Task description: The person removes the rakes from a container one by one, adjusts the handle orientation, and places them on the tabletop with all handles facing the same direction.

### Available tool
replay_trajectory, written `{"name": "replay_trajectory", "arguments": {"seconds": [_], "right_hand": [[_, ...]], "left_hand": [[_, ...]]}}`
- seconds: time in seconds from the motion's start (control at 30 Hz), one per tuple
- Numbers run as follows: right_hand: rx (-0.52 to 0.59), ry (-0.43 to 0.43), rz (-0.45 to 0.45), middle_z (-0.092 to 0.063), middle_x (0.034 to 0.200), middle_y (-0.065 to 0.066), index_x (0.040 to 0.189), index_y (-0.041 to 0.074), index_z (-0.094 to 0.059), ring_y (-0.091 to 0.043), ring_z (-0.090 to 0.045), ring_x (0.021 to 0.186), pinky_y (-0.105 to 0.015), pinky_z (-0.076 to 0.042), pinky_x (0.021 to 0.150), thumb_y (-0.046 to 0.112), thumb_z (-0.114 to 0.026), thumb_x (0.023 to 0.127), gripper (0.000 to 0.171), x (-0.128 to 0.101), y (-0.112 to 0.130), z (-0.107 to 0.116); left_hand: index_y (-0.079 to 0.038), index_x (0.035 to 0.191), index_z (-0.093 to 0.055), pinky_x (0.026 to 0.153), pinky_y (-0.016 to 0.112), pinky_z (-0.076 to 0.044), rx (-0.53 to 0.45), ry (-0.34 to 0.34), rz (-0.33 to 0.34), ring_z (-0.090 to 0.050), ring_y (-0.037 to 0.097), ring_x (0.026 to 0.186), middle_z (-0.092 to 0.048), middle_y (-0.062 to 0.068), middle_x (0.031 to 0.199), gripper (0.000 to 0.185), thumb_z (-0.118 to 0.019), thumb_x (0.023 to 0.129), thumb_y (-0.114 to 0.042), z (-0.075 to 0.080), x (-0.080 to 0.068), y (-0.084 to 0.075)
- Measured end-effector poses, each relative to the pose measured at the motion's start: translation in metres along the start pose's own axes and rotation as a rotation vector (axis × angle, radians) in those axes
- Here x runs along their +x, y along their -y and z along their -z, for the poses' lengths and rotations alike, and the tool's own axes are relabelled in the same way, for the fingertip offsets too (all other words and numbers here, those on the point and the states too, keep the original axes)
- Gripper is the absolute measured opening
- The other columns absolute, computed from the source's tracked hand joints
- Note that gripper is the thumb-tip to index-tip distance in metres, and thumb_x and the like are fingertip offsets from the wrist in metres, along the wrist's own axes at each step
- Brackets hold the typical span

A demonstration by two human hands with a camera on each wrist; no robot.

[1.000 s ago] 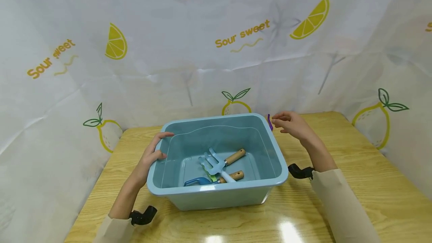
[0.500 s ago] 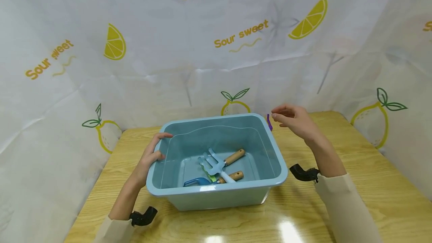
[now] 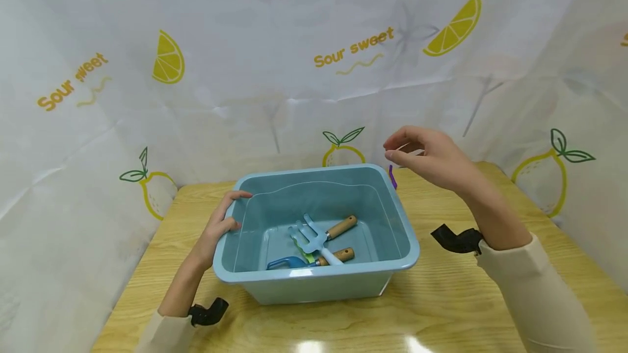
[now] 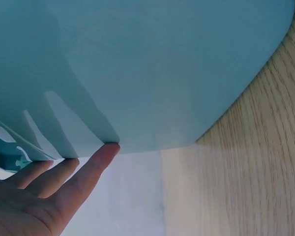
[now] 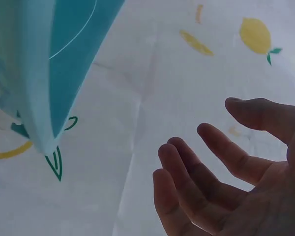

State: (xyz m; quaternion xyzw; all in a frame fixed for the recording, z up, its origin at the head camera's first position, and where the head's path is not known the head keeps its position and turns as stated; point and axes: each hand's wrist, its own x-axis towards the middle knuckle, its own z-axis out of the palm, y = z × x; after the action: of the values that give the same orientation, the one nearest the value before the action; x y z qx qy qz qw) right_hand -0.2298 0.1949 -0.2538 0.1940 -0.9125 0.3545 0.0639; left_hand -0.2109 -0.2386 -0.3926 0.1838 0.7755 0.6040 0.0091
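A light blue plastic tub stands upright on the table. My left hand grips its left rim, and in the left wrist view several fingertips press against the outer wall. Inside lie garden tools: a pale blue hand fork on top, a darker blue tool with a wooden handle, another wooden handle, and a bit of green partly covered by the fork. My right hand is raised beyond the tub's back right corner, fingers loosely bent, holding nothing.
A thin purple item shows behind the tub's back right corner, mostly hidden. The wood-grain table ends at a white cloth printed with lemons, hanging behind and at both sides. Black wrist cameras sit on both wrists.
My right hand has risen away from the table, near the purple item, and moved closer to the head camera. My left hand, the tub and the tools have stayed where they were.
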Motion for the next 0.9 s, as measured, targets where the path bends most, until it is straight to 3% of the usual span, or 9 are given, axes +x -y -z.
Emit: {"name": "replay_trajectory", "arguments": {"seconds": [0.13, 0.33, 0.47, 0.9], "right_hand": [[-0.147, 0.108, 0.066, -0.072, 0.12, -0.004, 0.118, 0.016, -0.07, -0.023, -0.068, 0.111, -0.047, -0.054, 0.091, 0.035, -0.066, 0.1, 0.026, 0.01, 0.033, 0.002], [-0.23, 0.246, 0.174, -0.074, 0.113, -0.004, 0.114, 0.014, -0.07, -0.024, -0.07, 0.107, -0.047, -0.055, 0.093, 0.031, -0.067, 0.098, 0.023, 0.033, 0.069, -0.006], [-0.259, 0.347, 0.21, -0.075, 0.113, -0.005, 0.113, 0.013, -0.071, -0.024, -0.07, 0.108, -0.045, -0.056, 0.093, 0.03, -0.066, 0.099, 0.022, 0.048, 0.075, -0.022], [-0.404, 0.652, 0.153, -0.069, 0.12, -0.004, 0.126, 0.01, -0.066, -0.02, -0.064, 0.104, -0.037, -0.054, 0.088, 0.038, -0.065, 0.098, 0.039, 0.081, 0.078, -0.088]], "left_hand": [[-0.007, 0.145, -0.041, 0.085, 0.055, -0.053, 0.008, 0.003, -0.013, -0.039, 0.052, 0.132, -0.026, 0.021, 0.16, 0.061, -0.041, 0.084, -0.009, 0.0, 0.001, 0.001], [-0.006, 0.145, -0.041, 0.085, 0.054, -0.053, 0.01, 0.0, -0.027, -0.038, 0.052, 0.133, -0.025, 0.021, 0.161, 0.061, -0.041, 0.084, -0.008, 0.001, 0.002, 0.001], [-0.007, 0.145, -0.041, 0.085, 0.054, -0.054, 0.011, 0.007, -0.021, -0.039, 0.053, 0.133, -0.025, 0.021, 0.161, 0.061, -0.041, 0.084, -0.009, 0.001, 0.001, 0.0], [-0.009, 0.145, -0.041, 0.085, 0.052, -0.055, 0.02, -0.006, -0.01, -0.039, 0.052, 0.134, -0.025, 0.019, 0.161, 0.061, -0.042, 0.084, -0.01, 0.002, 0.001, 0.0]]}}
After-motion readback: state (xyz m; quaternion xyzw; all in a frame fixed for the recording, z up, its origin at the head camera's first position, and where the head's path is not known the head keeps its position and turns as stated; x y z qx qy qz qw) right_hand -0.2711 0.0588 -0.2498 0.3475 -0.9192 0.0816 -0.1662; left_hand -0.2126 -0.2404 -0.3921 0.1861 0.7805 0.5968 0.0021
